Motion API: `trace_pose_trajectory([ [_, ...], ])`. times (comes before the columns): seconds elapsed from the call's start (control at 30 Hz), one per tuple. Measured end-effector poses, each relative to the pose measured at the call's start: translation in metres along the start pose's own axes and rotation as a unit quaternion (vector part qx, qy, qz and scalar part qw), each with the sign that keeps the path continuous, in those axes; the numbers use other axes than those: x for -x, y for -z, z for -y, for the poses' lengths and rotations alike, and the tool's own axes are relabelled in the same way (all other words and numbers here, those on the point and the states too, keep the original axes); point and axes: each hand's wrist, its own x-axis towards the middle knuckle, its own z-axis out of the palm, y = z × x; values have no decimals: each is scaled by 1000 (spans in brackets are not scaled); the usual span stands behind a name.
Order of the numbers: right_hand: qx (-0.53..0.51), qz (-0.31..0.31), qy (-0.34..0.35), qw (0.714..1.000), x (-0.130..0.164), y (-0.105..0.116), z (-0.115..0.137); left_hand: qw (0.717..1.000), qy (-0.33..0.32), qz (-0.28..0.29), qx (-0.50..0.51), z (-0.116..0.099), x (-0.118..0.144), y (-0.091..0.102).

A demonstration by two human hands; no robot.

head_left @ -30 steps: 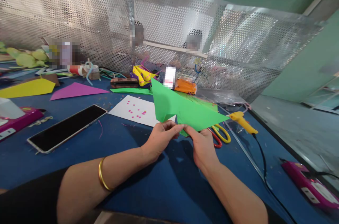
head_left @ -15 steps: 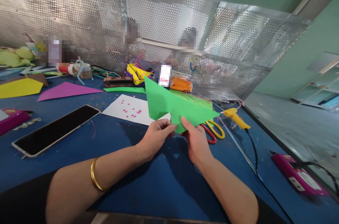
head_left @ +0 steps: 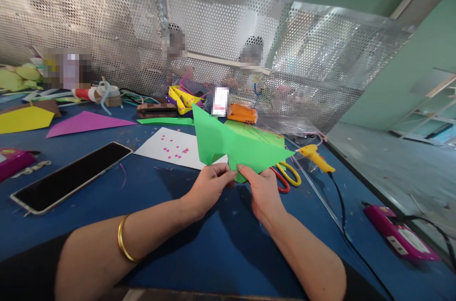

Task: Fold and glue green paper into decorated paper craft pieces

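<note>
A folded sheet of green paper (head_left: 228, 142) is held up above the blue table, its long point directed right and a taller corner standing at the left. My left hand (head_left: 210, 187) pinches its lower edge between thumb and fingers. Close beside it, my right hand (head_left: 265, 192) grips the lower right part, thumb lying on the near face and fingers behind, partly hidden. Behind the paper lies a white sheet (head_left: 171, 149) with several small pink bits on it. Scissors with red and yellow handles (head_left: 292, 174) rest just past my right hand.
A phone (head_left: 73, 175) lies at left, near purple paper (head_left: 87, 124) and yellow paper (head_left: 28, 119). At right are a yellow glue gun (head_left: 317, 157) and its cord, plus a magenta power strip (head_left: 401, 232). An orange pouch (head_left: 242, 113) sits before the perforated metal screen (head_left: 221, 21).
My right thumb has slid down and left along the green paper, closer to my left hand. The paper's lower fold has shifted slightly. The whole view has moved a little.
</note>
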Motion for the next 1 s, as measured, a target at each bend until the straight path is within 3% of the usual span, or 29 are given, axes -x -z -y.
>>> trace_pose_trajectory([
  [0.27,3,52,-17,998,0,0,-3,999,28,-21,19,2,-3,1],
  [0.47,18,8,15,1000,-5,4,3,996,70,-16,54,5,-6,2],
  [0.7,48,-27,43,998,-9,5,11,985,68,-120,103,2,-13,10],
  [1.0,59,-8,39,997,-7,4,10,974,90,-152,144,-6,-16,14],
])
